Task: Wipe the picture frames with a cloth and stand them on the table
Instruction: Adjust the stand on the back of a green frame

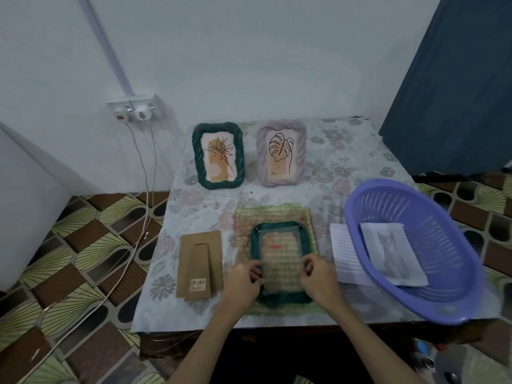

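Observation:
A dark green braided frame (279, 296) lies face down on a green and pink woven cloth (273, 216) near the table's front edge. A clear pane sits in its opening, and the cloth shows through. My left hand (245, 281) pinches the pane's left edge, and my right hand (318, 275) pinches its right edge. A brown cardboard backing with a stand flap (201, 266) lies flat to the left. At the back, a dark green frame (219, 155) and a lilac frame (281, 152) stand upright with leaf drawings.
A purple plastic basket (432, 217) at the right holds a picture sheet (393, 253) and overhangs the table's front right corner. White paper (345, 256) lies beside it. The table (194, 206) has a floral cover. Cables hang from a wall socket (134, 108) at the left.

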